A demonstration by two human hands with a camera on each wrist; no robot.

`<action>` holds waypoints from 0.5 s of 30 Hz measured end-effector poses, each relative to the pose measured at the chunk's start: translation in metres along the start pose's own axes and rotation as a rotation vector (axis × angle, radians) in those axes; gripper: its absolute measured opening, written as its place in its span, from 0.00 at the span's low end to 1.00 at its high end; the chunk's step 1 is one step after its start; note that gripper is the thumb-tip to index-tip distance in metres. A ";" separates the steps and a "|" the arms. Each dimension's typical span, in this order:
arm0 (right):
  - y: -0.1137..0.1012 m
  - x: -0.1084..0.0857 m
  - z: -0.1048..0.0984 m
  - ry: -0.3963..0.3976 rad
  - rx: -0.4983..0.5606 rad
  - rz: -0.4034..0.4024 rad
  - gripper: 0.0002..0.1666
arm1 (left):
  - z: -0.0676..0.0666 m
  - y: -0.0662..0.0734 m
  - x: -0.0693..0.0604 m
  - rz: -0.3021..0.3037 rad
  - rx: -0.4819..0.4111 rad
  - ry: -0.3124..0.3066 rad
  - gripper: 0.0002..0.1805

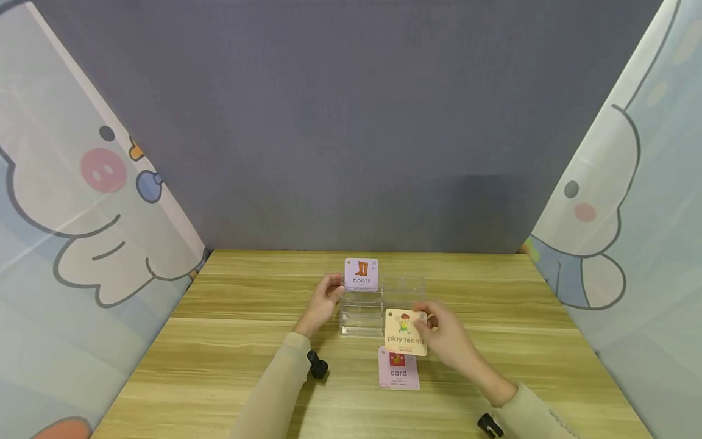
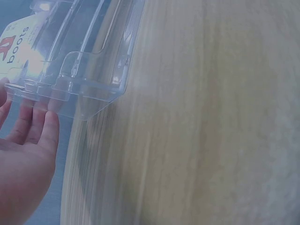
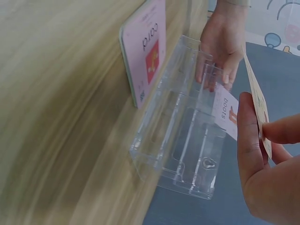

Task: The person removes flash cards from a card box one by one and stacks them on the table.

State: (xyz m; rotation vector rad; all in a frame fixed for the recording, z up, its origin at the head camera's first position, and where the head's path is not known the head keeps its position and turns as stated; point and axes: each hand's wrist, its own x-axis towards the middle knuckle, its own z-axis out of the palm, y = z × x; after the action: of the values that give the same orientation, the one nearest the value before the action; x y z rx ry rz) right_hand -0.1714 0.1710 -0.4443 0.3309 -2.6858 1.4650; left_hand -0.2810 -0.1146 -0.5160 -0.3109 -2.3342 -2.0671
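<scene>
A clear plastic stepped card rack [image 1: 362, 317] stands on the table, with a purple "boots" flashcard [image 1: 361, 274] upright in its back left slot. My left hand [image 1: 325, 302] holds the rack's left side; in the left wrist view its fingers [image 2: 49, 131] lie against the clear side wall. My right hand [image 1: 446, 335] pinches a cream "play tennis" flashcard [image 1: 399, 332] between thumb and fingers, in front of the rack's right half. The right wrist view shows this flashcard [image 3: 255, 91] nearly edge-on. On the table nearer me lies a pink "card" flashcard [image 1: 398, 375], its top partly hidden.
The wood-grain table [image 1: 219, 353] extends to both sides. A grey panel [image 1: 351, 134] rises behind it, and cartoon-printed curtains [image 1: 49, 256] hang left and right. Dark wrist cameras [image 1: 317, 364] sit by both sleeves.
</scene>
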 end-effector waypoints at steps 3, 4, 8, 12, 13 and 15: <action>0.002 -0.002 0.002 -0.014 0.002 0.007 0.18 | 0.000 0.000 0.000 0.001 0.001 0.000 0.16; 0.002 -0.002 0.003 -0.018 0.005 0.009 0.18 | 0.000 0.000 0.000 0.000 0.001 0.000 0.16; 0.004 -0.005 0.006 -0.042 0.015 0.021 0.19 | 0.000 -0.001 0.000 0.002 0.003 -0.002 0.16; 0.007 -0.006 0.010 -0.066 -0.002 0.028 0.19 | 0.000 0.000 -0.001 0.004 0.004 -0.002 0.16; 0.007 -0.007 0.011 -0.068 -0.008 0.029 0.19 | 0.000 0.000 -0.001 0.003 0.006 -0.002 0.16; 0.009 -0.008 0.012 -0.073 -0.020 0.030 0.19 | 0.000 0.000 -0.001 -0.003 0.009 -0.001 0.16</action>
State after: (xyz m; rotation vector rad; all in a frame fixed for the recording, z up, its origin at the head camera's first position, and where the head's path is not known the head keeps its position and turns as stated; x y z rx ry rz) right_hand -0.1654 0.1671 -0.4594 0.3504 -2.7722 1.4610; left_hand -0.2805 -0.1149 -0.5163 -0.3092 -2.3450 -2.0577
